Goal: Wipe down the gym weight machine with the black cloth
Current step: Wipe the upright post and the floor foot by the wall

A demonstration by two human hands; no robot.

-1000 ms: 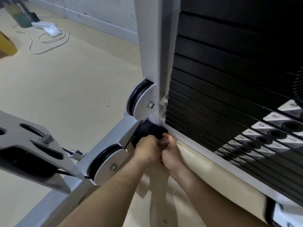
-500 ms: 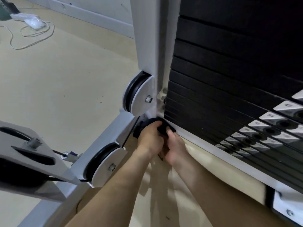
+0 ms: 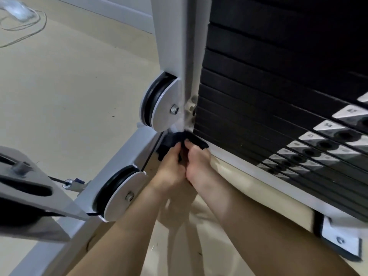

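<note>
Because it is bunched into the corner just below the upper pulley (image 3: 161,105), the black cloth (image 3: 176,138) shows only as a dark, crumpled wad, pressed against the foot of the weight machine (image 3: 172,46) where its white post meets the base. It looks soft, light and limp, so it should fold readily into that crevice and drag rather than slide on painted metal. By my judgement it is best held as a gathered bundle from behind, with the fingertips driving its front edge, not by a loose corner.

The left hand (image 3: 170,169), below the pulley, has its fingers curled into the wad. The right hand (image 3: 199,165), touching the left and lower right of the pulley, closes thumb and fingers on the part of the cloth lying along the bottom rail.

Right of the pulley rises the black weight stack (image 3: 258,92) with its numbered plates. A second pulley (image 3: 119,193) sits lower left of it, and far to the upper left a pale cord (image 3: 37,26) lies looped on the floor.
</note>
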